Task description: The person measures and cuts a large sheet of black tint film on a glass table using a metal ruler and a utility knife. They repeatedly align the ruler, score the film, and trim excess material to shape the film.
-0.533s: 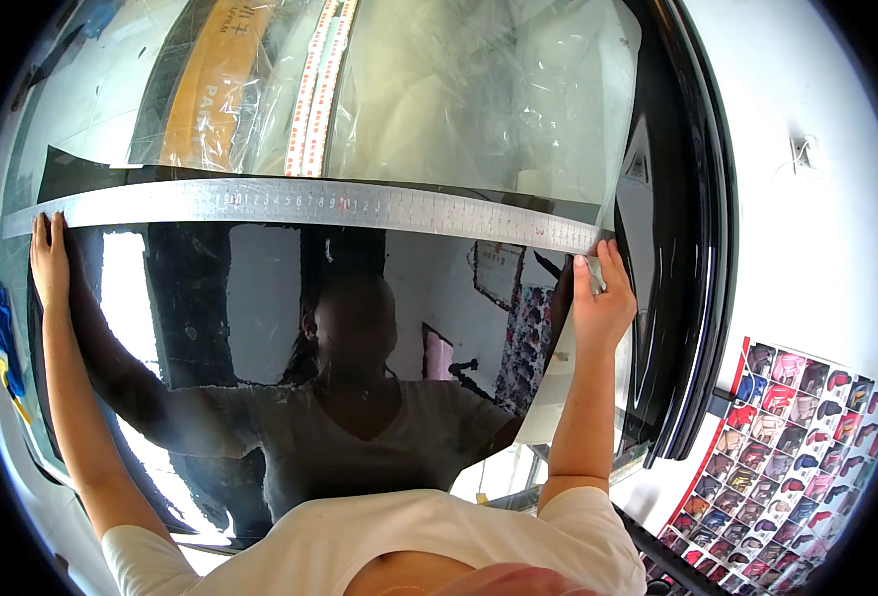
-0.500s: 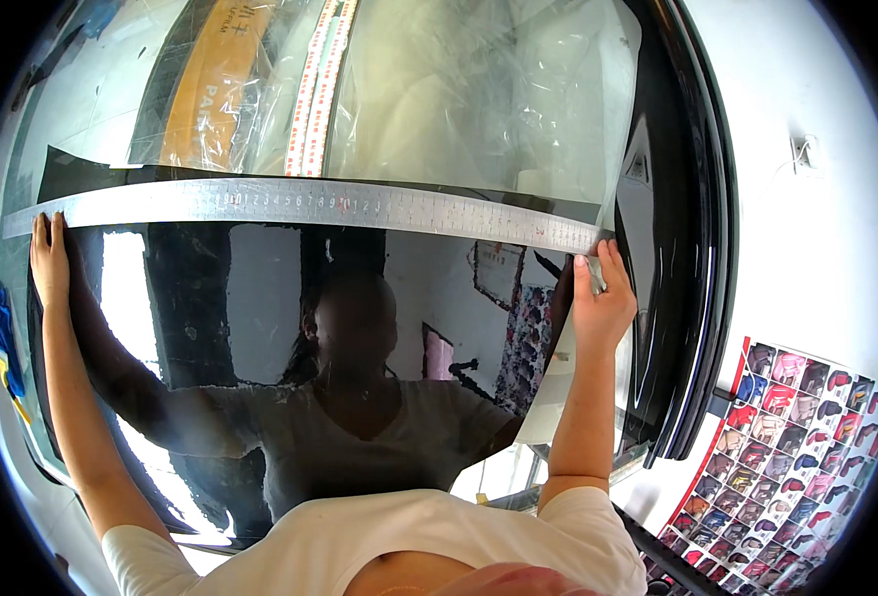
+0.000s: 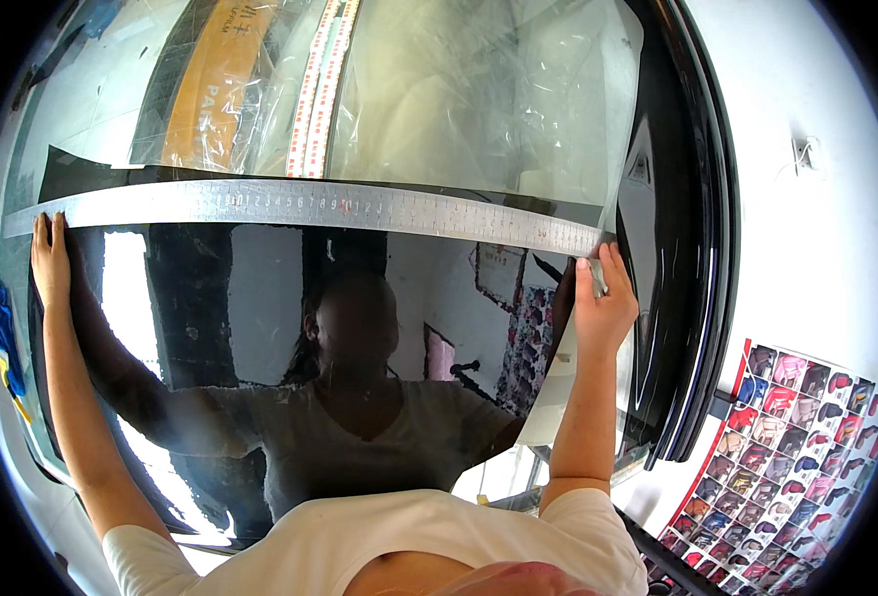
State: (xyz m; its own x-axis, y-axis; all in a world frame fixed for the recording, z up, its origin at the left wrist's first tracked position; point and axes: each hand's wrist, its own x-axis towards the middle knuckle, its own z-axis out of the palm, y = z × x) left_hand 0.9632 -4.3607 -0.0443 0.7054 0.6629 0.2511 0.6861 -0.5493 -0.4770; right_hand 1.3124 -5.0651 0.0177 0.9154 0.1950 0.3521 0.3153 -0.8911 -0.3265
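Note:
A long metal ruler (image 3: 290,202) lies across a glossy black sheet (image 3: 260,308), near the sheet's far edge. My left hand (image 3: 52,260) rests at the ruler's left end, with its fingers stretched out onto the near edge. At the right end my right hand (image 3: 604,298) presses its fingertips on the ruler, thumb set apart from the fingers. A pale grey patch shows in the gap between thumb and fingers; what it is I cannot make out. The dark surface mirrors my upper body and the room.
Beyond the ruler lie clear plastic film (image 3: 479,99), an orange-brown strip (image 3: 216,89) and a white strip with red print (image 3: 318,89). A shiny black curved edge (image 3: 702,228) runs along the right. A photo-covered poster (image 3: 777,447) stands lower right; blue cloth (image 3: 0,333) hangs left.
My right hand has shifted very slightly toward me. The ruler, the black sheet and my left hand look the same as before.

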